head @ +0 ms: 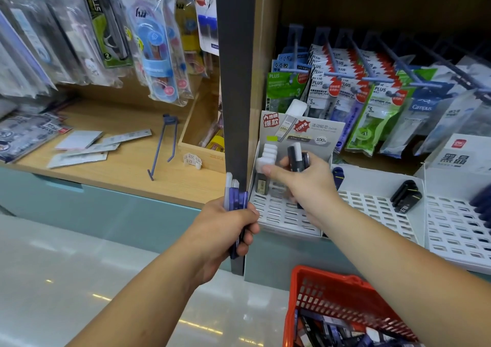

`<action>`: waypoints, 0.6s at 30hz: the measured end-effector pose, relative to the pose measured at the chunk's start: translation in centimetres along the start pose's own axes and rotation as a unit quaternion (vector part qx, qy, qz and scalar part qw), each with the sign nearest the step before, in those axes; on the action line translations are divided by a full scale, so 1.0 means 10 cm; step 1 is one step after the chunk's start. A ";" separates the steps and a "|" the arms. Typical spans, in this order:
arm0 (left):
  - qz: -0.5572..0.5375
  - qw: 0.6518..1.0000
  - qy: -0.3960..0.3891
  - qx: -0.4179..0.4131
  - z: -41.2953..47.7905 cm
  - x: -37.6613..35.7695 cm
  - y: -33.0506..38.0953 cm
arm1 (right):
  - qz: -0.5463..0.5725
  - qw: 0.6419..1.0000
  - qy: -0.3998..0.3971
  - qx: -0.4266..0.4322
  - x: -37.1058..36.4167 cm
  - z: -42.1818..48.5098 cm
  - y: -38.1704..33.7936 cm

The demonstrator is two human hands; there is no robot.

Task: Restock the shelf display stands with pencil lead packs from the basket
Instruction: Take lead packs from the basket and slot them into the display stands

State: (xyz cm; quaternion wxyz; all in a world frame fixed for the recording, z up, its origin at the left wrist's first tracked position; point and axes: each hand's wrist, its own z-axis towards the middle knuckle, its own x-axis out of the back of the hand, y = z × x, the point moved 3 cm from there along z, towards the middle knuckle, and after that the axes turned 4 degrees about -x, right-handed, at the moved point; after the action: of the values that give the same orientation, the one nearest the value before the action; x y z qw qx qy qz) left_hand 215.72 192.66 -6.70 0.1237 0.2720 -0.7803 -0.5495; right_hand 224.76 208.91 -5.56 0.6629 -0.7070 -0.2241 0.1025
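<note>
My left hand [228,227] grips a bunch of purple and white pencil lead packs [235,195] upright in front of the dark shelf post. My right hand [305,179] reaches over the leftmost white display stand [279,214] and pinches a black and white lead pack [296,156] above its slotted tray. White-capped lead packs [268,155] stand in the stand's back left corner. A red basket [342,304] with several dark lead packs sits at the bottom right, below my right forearm.
A second white stand [377,203] holds black packs [406,195]; a third stand [457,227] is at the right edge. Hanging correction tape packs [345,91] fill pegs above. A loose blue peg hook [164,145] and flat cards lie on the left wooden shelf.
</note>
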 end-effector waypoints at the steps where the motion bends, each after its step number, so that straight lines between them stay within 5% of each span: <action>1: 0.000 1.000 0.001 -0.001 0.00 0.00 0.00 | 0.014 1.000 0.006 -0.008 0.03 0.00 -0.02; 9: 0.013 1.000 0.008 -0.015 0.00 -0.03 0.01 | 0.014 1.000 -0.004 -0.012 0.00 0.02 -0.07; 14: 0.031 0.999 0.025 -0.025 0.01 -0.03 0.01 | -0.104 0.989 -0.053 0.090 -0.04 -0.03 -0.20; 18: 0.057 0.998 0.030 -0.026 0.03 -0.05 0.00 | -0.118 0.988 -0.049 0.091 -0.04 -0.06 -0.24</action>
State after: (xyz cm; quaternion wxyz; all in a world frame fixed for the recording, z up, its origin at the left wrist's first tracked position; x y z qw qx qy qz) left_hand 215.97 193.12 -6.78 0.1848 0.2402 -0.7756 -0.5537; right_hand 224.20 208.26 -3.20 0.7203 -0.6063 -0.3278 0.0782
